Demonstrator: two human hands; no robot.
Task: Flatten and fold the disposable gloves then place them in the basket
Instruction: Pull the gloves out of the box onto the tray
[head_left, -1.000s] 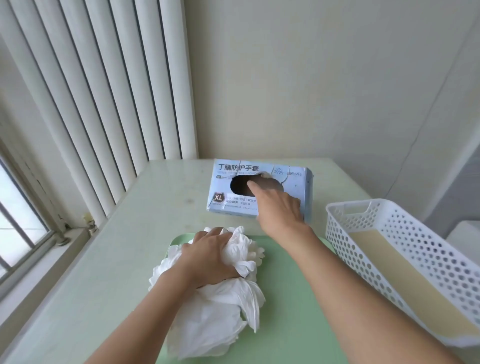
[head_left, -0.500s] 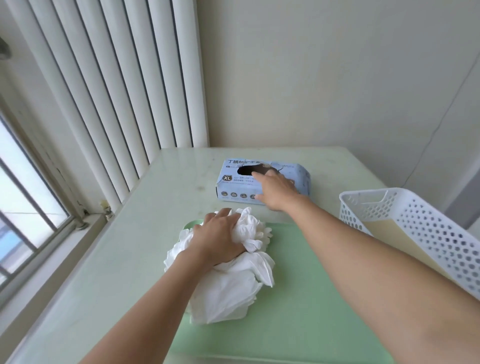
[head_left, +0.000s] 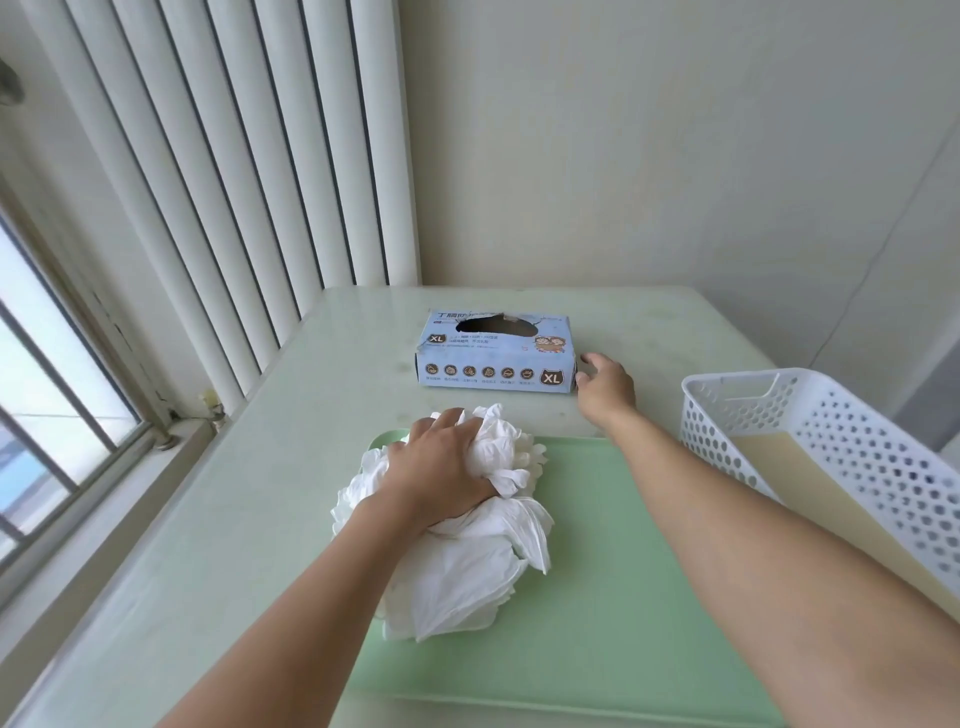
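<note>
Gloves (head_left: 457, 561) heaped in one white crumpled wad on left half of green mat (head_left: 623, 597), near its far edge; none flattened, none folded. Basket (head_left: 831, 441) to right of mat, white and perforated, tilted toward camera, holding no gloves in its visible part. Left hand (head_left: 441, 473) on top of wad, fingers curled into upper folds, gripping a bunch and pressing down. Right hand (head_left: 605, 387) well ahead of mat, at right end of box (head_left: 496, 353), fingers loosely spread, fingertips touching or just off box corner, cannot tell which; holding nothing. Box resting flat on table (head_left: 260, 467), dark opening on top, beyond wad. Judged stage: very start, setting box aside and about to separate first glove. To do well: bring right hand back to mat, keep left grip on bulk as anchor, pinch a single cuff edge with right and draw it out sideways onto bare right half of mat, not upward, so thin film does not drag neighbours along. Lay flat, smooth from cuff toward fingers with open palm to push trapped air out. Fold once or twice along length, press crease. Risk: material light and clingy, likely to spring open or stick to skin; hold fold down until moved. Basket near enough for a short carry.
</note>
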